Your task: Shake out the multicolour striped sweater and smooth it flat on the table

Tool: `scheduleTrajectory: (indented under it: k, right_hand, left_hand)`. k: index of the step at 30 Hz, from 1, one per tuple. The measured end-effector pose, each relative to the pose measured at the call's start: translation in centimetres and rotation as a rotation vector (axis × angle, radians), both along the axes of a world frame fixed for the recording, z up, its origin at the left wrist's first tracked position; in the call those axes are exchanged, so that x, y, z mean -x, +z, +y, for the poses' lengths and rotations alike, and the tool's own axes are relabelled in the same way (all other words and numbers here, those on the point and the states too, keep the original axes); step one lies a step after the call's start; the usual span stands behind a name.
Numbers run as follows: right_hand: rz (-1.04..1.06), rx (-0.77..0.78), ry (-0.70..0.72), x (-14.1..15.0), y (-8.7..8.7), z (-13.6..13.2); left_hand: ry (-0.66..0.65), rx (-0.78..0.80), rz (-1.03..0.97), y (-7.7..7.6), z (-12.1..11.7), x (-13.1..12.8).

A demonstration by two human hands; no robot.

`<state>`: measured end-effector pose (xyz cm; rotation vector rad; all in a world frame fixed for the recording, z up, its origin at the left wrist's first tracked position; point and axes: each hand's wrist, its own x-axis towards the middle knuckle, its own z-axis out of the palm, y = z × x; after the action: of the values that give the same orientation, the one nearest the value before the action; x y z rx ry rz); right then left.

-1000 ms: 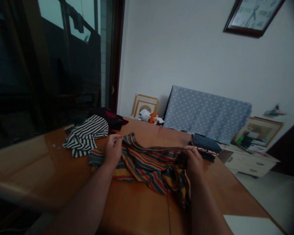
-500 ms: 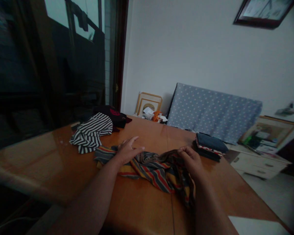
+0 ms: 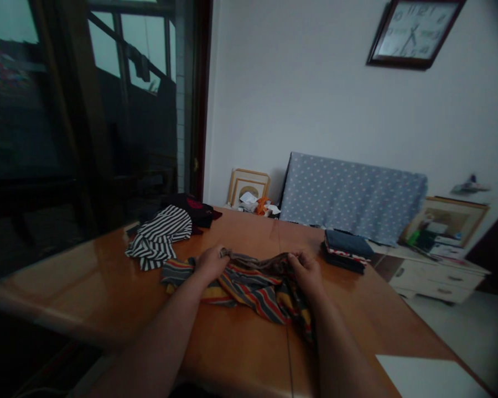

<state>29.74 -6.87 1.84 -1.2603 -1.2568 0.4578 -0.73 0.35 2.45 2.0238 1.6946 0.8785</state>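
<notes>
A multicoloured striped garment lies crumpled on the brown wooden table in front of me. My left hand is closed on its upper edge at the left. My right hand is closed on the same edge at the right. The fabric between the two hands hangs slack and bunched. Part of the garment drapes down beside my right forearm.
A black-and-white striped garment and a dark one lie at the table's far left. A folded stack of clothes sits at the far right. A white sheet lies at the near right corner. A dotted blue cover stands behind the table.
My left hand, flat on the garment half a second ago, has closed on its edge again. Both hands have come closer together and the fabric edge has gone from stretched to bunched.
</notes>
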Motion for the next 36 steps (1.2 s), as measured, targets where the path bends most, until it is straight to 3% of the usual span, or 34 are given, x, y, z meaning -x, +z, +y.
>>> scheduleTrajectory:
  k: [3,8,10,13,15,19,23,26,28,31,33,36]
  right_hand:
    - [-0.039,0.011,-0.019,0.8,0.3,-0.2]
    - [-0.278,0.132,0.152,2.1,2.2,-1.3]
    - [-0.430,0.169,0.147,1.9,3.3,-1.8]
    - [-0.676,0.217,-0.038,0.8,5.8,-2.5]
    - [-0.796,0.255,-0.213,-0.4,8.0,-3.0]
    - [-0.848,0.314,-0.495,-2.4,12.9,-4.7]
    - [-0.850,0.236,-0.677,-3.6,16.3,-7.0]
    - [-0.716,0.125,-0.711,-3.3,17.6,-9.1]
    - [-0.486,0.068,-0.580,-2.5,18.0,-10.8]
    - [-0.072,0.104,-0.091,-1.0,18.4,-14.3]
    - [0.021,0.247,0.258,-0.4,18.4,-16.7]
    - [0.011,0.352,0.517,-0.1,18.0,-18.8]
  left_hand:
    - [0.088,-0.136,-0.224,2.5,0.2,0.8]
    - [0.014,-0.321,-0.505,8.2,0.7,3.0]
    - [0.013,-0.355,-0.546,10.3,0.8,4.1]
    - [0.010,-0.387,-0.527,13.2,0.7,6.0]
    - [-0.089,-0.381,-0.473,14.7,0.6,7.4]
    - [-0.232,-0.299,-0.291,16.8,0.3,10.4]
    - [-0.115,-0.331,-0.207,17.6,-0.3,12.5]
    - [-0.024,-0.381,-0.318,18.0,-2.4,12.9]
    - [-0.083,-0.290,-0.491,18.4,-4.8,12.8]
    - [-0.401,0.062,-0.701,18.7,-9.2,13.0]
    - [-0.557,0.257,-0.628,18.6,-11.8,13.3]
    - [-0.646,0.346,-0.520,17.8,-14.0,13.6]
